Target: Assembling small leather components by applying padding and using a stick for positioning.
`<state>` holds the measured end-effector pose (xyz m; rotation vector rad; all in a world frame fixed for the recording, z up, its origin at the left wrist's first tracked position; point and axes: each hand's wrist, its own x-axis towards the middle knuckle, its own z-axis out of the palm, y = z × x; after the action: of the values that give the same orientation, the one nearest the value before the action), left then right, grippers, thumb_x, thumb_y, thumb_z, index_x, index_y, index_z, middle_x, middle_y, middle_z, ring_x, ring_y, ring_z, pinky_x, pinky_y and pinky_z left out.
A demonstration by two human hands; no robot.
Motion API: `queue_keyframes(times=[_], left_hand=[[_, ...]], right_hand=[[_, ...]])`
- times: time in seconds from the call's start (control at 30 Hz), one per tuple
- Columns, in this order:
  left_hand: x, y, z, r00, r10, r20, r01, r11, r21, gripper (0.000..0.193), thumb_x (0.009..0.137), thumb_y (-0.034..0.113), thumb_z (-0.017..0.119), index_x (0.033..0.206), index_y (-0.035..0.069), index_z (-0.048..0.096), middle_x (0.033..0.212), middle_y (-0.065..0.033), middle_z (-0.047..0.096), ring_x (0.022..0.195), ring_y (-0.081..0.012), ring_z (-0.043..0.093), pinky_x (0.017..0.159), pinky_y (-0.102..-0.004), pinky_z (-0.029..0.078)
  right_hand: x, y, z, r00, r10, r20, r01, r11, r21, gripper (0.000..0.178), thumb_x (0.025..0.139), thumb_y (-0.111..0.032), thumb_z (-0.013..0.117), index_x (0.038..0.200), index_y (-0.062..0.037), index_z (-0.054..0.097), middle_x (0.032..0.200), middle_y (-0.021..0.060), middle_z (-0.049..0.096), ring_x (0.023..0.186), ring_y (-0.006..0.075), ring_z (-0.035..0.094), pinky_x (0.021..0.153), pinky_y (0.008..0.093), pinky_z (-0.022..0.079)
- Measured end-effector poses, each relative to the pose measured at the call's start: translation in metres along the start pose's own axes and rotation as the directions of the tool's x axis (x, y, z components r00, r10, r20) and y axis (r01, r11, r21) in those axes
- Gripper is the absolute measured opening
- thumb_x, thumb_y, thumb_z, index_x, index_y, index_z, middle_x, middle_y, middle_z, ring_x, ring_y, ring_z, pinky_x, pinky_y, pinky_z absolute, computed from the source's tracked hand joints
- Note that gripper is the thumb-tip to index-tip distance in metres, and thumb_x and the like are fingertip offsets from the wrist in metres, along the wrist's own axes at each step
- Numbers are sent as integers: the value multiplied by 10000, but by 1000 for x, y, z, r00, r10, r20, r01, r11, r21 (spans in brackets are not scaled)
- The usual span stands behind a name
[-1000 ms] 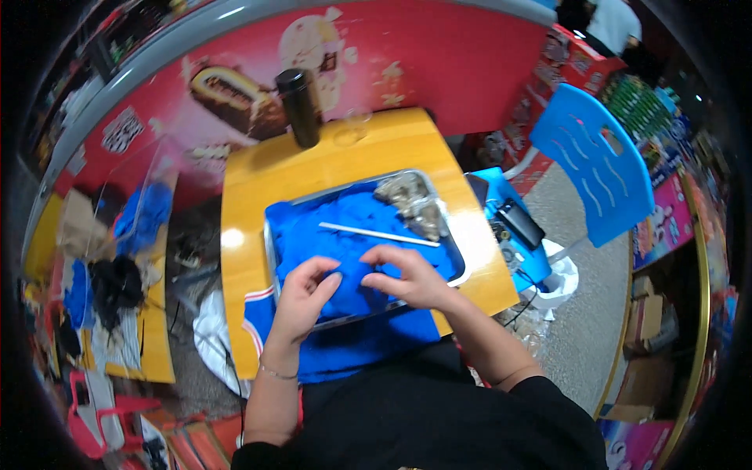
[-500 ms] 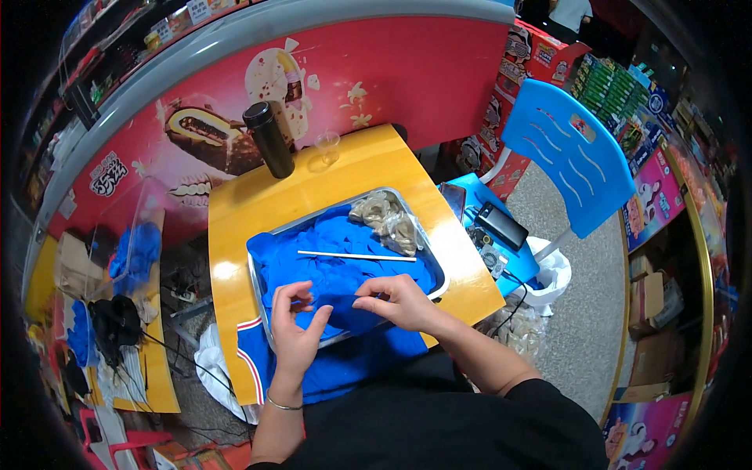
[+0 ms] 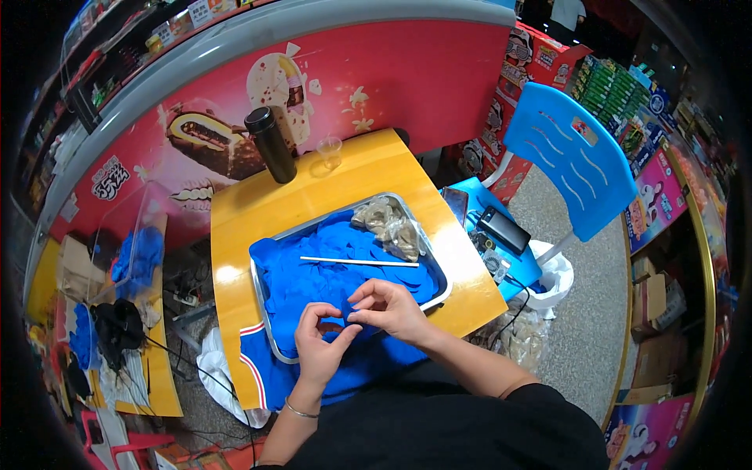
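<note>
A metal tray (image 3: 447,291) on the yellow table is heaped with thin blue cloth-like pieces (image 3: 301,270). Across the heap lies a slim white stick (image 3: 359,262), and a clear bag of brownish stuff (image 3: 390,225) rests in the far right corner. Over the tray's near edge, my left hand (image 3: 319,343) curls its thumb and fingers toward each other. My right hand (image 3: 392,310) pinches close beside its fingertips. Whatever sits between the fingertips blends into the blue behind and cannot be made out. Below the hands, a blue garment with striped trim (image 3: 252,368) hangs at the table's near side.
On the yellow table (image 3: 251,207) stand a dark flask (image 3: 270,146) and a clear plastic cup (image 3: 330,152). To the right, a blue chair (image 3: 576,157) stands behind a blue stool with a black phone-like device (image 3: 504,229). A red freezer panel (image 3: 407,78) borders the far side.
My left hand has moved right and my right hand slightly left, so their fingertips now nearly meet. The left thumb and fingers have drawn closer together. The tray's contents look unchanged.
</note>
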<state>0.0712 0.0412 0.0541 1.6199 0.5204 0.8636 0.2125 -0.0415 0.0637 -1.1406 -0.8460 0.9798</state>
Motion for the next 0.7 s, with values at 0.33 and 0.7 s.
queue_keyframes(times=[0.33, 0.7], left_hand=[[3, 1, -8, 988, 126, 91, -143, 965, 221, 293, 597, 38, 806, 690, 36, 528, 776, -37, 533, 701, -105, 544, 592, -213, 472], [4, -5, -11, 987, 83, 141, -117, 961, 252, 209, 648, 38, 760, 680, 13, 555, 700, -45, 565, 605, -108, 554, 523, -218, 451]], right_hand=[[1, 12, 2, 994, 80, 71, -88, 990, 113, 226, 756, -72, 700, 905, -24, 538, 724, -1, 600, 652, 39, 551, 582, 178, 430], [-3, 18, 1, 986, 124, 110, -133, 988, 81, 212, 757, -53, 700, 904, -33, 548, 756, 14, 621, 691, 53, 566, 613, 169, 440]])
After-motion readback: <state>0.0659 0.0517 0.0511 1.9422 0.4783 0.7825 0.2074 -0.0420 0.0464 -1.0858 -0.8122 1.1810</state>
